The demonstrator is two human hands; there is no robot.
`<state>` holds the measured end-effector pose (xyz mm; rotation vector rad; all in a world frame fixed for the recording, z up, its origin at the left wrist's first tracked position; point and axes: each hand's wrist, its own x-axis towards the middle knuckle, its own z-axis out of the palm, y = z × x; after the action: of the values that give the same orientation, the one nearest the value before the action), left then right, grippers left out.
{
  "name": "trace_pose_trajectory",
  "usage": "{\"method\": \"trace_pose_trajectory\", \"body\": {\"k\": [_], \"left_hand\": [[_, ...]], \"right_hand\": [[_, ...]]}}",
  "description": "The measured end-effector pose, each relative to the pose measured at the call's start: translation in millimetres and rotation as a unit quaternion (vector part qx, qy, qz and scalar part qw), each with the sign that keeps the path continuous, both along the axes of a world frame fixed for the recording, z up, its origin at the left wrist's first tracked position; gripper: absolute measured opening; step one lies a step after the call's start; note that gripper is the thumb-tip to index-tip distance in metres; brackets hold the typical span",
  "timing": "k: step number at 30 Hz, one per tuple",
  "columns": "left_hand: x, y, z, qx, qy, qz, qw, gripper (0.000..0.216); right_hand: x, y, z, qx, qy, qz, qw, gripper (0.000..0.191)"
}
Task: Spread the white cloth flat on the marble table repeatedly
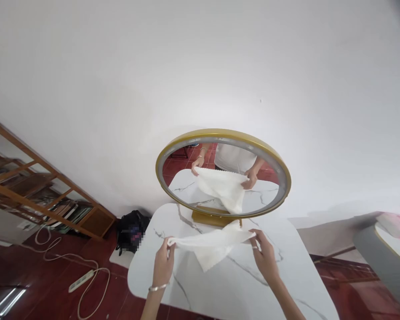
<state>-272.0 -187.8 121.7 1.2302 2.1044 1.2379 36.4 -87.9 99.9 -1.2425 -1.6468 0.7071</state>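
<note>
A white cloth (210, 244) with a scalloped edge is stretched between my two hands above the marbled white table. My left hand (163, 264), with a silver bangle at the wrist, pinches one end of it. The opposite end is gripped in the fingers of my right hand (265, 258). Between them the cloth's lower part hangs in a point. Just beyond stands a round mirror (186, 178) with a gold frame and a gold base (206, 218); it reflects the cloth and both hands.
The table (186, 284) has rounded corners and stands against a white wall. To its left are a black bag (130, 231), a wooden shelf (53, 191) and a power strip (81, 281) with a looping cable on red tiles. A pink package (396, 224) lies on furniture at right.
</note>
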Motion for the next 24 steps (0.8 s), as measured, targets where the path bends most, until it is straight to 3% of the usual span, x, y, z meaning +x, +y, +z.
{"method": "trace_pose_trajectory", "body": {"k": [4,7,12,15,19,21,24], "left_hand": [[24,-45,13.5,0.019,0.002,-0.020,1.000,0.043],[38,-64,26.7,0.051,-0.030,-0.020,0.998,0.045],[52,-65,69.7,0.109,-0.066,-0.059,0.990,0.044],[59,-52,82.1,0.096,-0.068,-0.108,0.987,0.040],[76,-4,64.1,0.054,0.032,-0.145,0.987,0.032],[90,31,42.9,0.025,0.120,-0.141,0.982,0.027],[121,73,0.0,-0.016,0.154,-0.136,0.978,0.026]], "right_hand": [[34,-47,16.1,0.030,-0.024,-0.005,0.999,0.024],[54,-84,33.5,0.041,-0.030,-0.053,0.997,0.023],[67,-123,87.0,0.102,-0.050,-0.207,0.972,0.030],[76,-119,100.0,0.077,-0.071,-0.270,0.957,0.033],[101,-78,71.3,0.005,-0.077,-0.271,0.960,0.036],[113,-47,45.6,-0.025,-0.076,-0.259,0.963,0.038],[117,-8,2.1,-0.044,-0.093,-0.237,0.966,0.044]]}}
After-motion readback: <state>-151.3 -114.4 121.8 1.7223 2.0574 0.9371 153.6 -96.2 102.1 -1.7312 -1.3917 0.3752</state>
